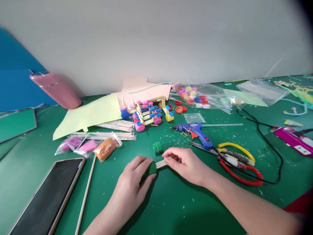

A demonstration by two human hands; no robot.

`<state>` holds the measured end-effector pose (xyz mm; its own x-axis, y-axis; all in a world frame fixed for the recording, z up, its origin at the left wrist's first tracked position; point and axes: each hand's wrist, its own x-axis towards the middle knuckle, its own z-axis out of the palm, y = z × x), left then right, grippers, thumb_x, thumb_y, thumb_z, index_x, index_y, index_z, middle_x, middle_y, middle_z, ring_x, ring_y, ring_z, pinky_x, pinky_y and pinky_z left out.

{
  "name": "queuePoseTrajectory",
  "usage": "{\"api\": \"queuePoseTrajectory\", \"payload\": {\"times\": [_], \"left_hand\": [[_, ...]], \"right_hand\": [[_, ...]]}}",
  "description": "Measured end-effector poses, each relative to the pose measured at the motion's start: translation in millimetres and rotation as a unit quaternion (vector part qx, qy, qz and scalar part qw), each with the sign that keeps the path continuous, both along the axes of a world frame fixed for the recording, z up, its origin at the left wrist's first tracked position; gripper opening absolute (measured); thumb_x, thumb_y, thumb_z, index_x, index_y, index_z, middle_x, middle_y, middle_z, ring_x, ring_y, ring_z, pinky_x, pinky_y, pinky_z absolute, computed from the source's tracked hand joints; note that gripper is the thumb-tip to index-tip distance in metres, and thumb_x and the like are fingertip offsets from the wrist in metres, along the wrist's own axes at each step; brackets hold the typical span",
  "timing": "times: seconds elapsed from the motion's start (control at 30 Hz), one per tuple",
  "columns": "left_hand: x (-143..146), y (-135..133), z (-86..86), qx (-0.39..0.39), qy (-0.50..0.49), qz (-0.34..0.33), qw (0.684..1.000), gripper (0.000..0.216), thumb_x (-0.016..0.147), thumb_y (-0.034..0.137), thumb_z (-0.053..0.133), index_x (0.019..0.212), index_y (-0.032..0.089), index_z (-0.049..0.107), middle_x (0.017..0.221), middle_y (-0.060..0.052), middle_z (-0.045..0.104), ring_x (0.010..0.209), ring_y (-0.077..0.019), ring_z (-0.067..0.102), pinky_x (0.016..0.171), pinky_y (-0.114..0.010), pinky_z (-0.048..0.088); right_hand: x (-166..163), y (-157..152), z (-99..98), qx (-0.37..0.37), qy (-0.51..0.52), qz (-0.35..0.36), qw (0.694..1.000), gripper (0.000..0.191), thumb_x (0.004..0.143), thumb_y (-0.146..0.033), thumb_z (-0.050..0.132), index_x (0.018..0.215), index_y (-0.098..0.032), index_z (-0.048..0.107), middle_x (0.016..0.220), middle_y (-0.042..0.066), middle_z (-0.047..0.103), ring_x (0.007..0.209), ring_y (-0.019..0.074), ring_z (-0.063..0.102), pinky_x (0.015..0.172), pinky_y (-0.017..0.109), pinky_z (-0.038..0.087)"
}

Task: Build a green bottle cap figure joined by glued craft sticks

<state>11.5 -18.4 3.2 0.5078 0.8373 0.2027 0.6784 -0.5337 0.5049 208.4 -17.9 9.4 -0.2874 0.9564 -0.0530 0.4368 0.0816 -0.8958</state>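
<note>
My left hand (138, 178) is closed around a green bottle cap (153, 168), low over the table. Pale wooden sticks (160, 164) lie side by side between the cap and my right hand (182, 163), whose thumb and fingers pinch their right ends. The left ends of the sticks meet the cap; whether they are fixed to it I cannot tell. Just beyond my fingers stand more green caps (157, 148), apparently joined together. Farther right lies a blue glue gun (195, 130) with its nozzle pointing left.
Small cap-and-stick models (146, 114) sit at the back beside a bag of colored caps (192, 94). Wrapped clay (106, 148), a phone (49, 199) and a long stick (86, 192) are at left. Red-handled scissors (242, 174), yellow-handled pliers (236, 150) and a black cord (281, 160) lie right.
</note>
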Motion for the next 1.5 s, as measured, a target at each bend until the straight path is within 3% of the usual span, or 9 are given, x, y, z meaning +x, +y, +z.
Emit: {"api": "queuePoseTrajectory", "payload": {"times": [0.23, 0.4, 0.67, 1.5], "left_hand": [[-3.2, 0.7, -1.5, -0.017, 0.003, 0.007, 1.0, 0.025, 0.085, 0.028, 0.046, 0.105, 0.017, 0.055, 0.1, -0.011, 0.057, 0.092, -0.0231, 0.06, 0.077, -0.034, 0.052], [-3.8, 0.8, -2.6, -0.017, 0.0, 0.001, 1.0, 0.024, 0.085, 0.026, 0.045, 0.106, 0.018, 0.055, 0.101, -0.011, 0.057, 0.09, -0.0224, 0.06, 0.074, -0.033, 0.053], [-4.0, 0.3, -3.8, -0.021, -0.015, 0.002, 1.0, 0.023, 0.084, 0.025, 0.046, 0.105, 0.02, 0.056, 0.1, -0.01, 0.057, 0.09, -0.0211, 0.06, 0.074, -0.031, 0.054], [-4.5, 1.0, -3.1, -0.052, -0.031, -0.001, 0.998, 0.025, 0.084, 0.027, 0.048, 0.106, 0.018, 0.055, 0.099, -0.008, 0.054, 0.088, -0.0185, 0.059, 0.08, -0.029, 0.05]], "right_hand": [[4.3, 0.4, -1.2, 0.035, -0.039, 0.034, 0.998, 0.026, 0.077, -0.023, 0.06, 0.103, -0.02, 0.06, 0.076, 0.0, 0.057, 0.06, 0.0103, 0.051, 0.053, 0.019, 0.042], [6.4, 2.0, 0.9, 0.07, -0.076, 0.062, 0.993, 0.016, 0.083, -0.026, 0.055, 0.095, -0.021, 0.064, 0.077, 0.001, 0.057, 0.061, 0.0107, 0.053, 0.055, 0.02, 0.04], [7.3, 3.6, -2.5, 0.095, -0.088, 0.071, 0.989, 0.014, 0.085, -0.028, 0.052, 0.092, -0.02, 0.063, 0.078, 0.001, 0.057, 0.062, 0.0109, 0.052, 0.057, 0.021, 0.038], [4.6, 2.2, -5.5, 0.094, -0.075, 0.046, 0.992, 0.013, 0.086, -0.025, 0.053, 0.087, -0.019, 0.065, 0.076, 0.0, 0.059, 0.067, 0.0113, 0.053, 0.059, 0.021, 0.037]]}}
